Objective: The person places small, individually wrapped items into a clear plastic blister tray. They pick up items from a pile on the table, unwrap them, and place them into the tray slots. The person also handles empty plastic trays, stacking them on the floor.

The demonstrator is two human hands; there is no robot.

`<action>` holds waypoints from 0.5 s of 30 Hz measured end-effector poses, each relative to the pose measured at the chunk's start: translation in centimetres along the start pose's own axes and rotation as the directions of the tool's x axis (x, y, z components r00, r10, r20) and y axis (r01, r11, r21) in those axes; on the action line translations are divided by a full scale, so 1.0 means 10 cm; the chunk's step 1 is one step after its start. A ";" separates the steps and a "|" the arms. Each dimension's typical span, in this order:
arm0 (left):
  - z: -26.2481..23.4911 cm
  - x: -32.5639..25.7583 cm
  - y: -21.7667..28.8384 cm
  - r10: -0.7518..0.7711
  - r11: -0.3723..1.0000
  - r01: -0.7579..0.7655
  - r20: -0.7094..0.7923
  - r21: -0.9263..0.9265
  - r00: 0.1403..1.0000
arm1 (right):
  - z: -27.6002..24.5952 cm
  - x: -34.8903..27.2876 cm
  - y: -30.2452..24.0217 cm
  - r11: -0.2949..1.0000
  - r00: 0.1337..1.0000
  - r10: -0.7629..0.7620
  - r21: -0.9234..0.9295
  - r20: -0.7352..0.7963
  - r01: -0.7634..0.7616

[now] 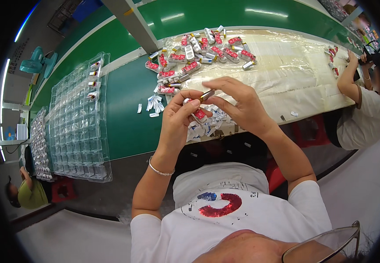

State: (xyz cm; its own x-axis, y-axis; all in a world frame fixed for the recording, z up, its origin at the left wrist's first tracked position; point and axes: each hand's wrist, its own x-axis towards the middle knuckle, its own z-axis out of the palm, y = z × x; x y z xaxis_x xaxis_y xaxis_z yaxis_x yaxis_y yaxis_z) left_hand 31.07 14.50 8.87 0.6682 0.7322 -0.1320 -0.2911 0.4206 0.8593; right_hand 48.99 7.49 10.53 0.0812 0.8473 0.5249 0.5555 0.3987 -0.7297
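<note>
Workroom bench, green top (130, 125) left of centre, cream sheeting (308, 83) to the right. Item: one red-and-white pack (199, 115), centre of the frame, above the bench's near edge. Left hand (176, 116): thumb and fingers pinching the pack. Metallic cylinder (206, 95): just above the pack, between the two hands. Right hand (242, 105): fingers curved and parted, fingertips at the cylinder; from where I stand, cannot tell whether they grip it. Paper slips (214, 122): loose, below the hands. Heap of packs and cylinders (198, 52): upper centre. Clear compartment tray (78, 114): left, a few pieces along its right side. Teal fan (36, 62): upper left. Co-workers: one at right (363, 120), one at lower left (31, 193)
</note>
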 end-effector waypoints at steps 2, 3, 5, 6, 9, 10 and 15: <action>-0.01 -0.02 0.01 -0.031 1.000 0.031 -0.008 0.000 0.999 | 0.01 -0.01 -0.03 0.999 0.997 0.042 0.028 0.065 -0.044; -0.04 -0.03 0.01 -0.063 0.998 0.062 -0.018 -0.023 0.998 | 0.01 -0.01 -0.03 1.000 0.999 -0.011 -0.027 0.039 0.012; -0.07 -0.05 0.02 -0.126 0.992 0.126 -0.006 -0.026 0.992 | 0.02 -0.03 -0.03 0.983 0.993 -0.120 -0.137 -0.004 0.119; -0.07 -0.06 0.05 -0.158 0.987 0.158 0.015 -0.007 0.987 | 0.04 -0.04 -0.01 0.970 0.983 -0.181 -0.167 -0.014 0.176; -0.08 -0.06 0.03 -0.195 0.980 0.194 -0.014 -0.051 0.981 | 0.09 -0.06 0.03 0.926 0.950 -0.310 -0.232 -0.023 0.296; -0.08 -0.06 0.04 -0.186 0.981 0.184 -0.038 -0.054 0.982 | 0.10 -0.06 0.01 0.921 0.947 -0.321 -0.237 -0.018 0.308; -0.08 -0.07 0.03 -0.160 0.987 0.159 -0.094 -0.012 0.983 | 0.01 -0.02 -0.08 0.918 0.960 -0.275 -0.281 0.057 0.280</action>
State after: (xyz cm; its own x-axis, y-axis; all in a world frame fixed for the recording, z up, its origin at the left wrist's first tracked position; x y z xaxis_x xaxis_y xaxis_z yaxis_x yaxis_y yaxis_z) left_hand 29.96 14.52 8.79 0.6390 0.7026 -0.3131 -0.1891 0.5381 0.8214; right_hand 48.47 7.04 10.99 -0.1218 0.7232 0.6798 0.7650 0.5048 -0.4000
